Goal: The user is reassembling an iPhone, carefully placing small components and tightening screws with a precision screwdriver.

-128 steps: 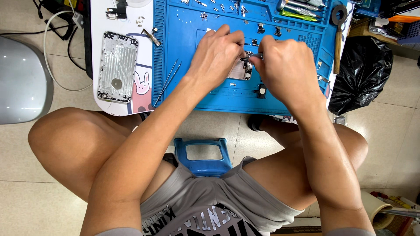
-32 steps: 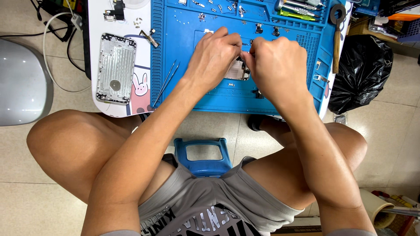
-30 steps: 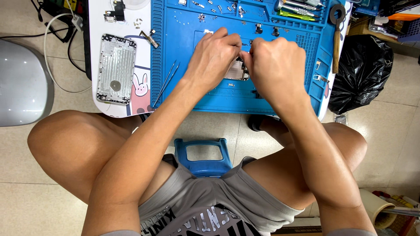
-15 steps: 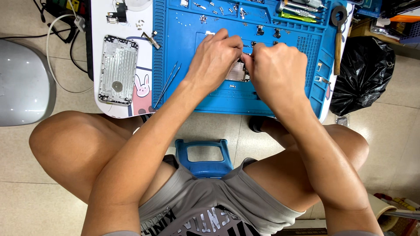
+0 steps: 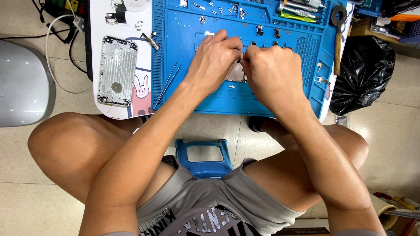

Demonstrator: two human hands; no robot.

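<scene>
My left hand (image 5: pixel 214 61) and my right hand (image 5: pixel 269 72) meet over the middle of a blue repair mat (image 5: pixel 183 39). Their fingers are curled and pinch together at a small grey metal part (image 5: pixel 235 75), which lies on the mat between them. Most of the part is hidden under my fingers and knuckles. Any tool in my right hand is hidden too. Several tiny screws and brackets (image 5: pixel 259 30) lie on the mat just beyond my hands.
A silver phone housing (image 5: pixel 117 70) lies on a white pad at the left, with tweezers (image 5: pixel 168 83) beside it. A wooden-handled tool (image 5: pixel 337 41) sits at the mat's right edge. A black bag (image 5: pixel 363 74) is right of the table. I sit on a blue stool (image 5: pixel 203 155).
Both hands have drawn slightly closer together over the small part and stay in nearly the same spot. Nothing else on the mat has moved.
</scene>
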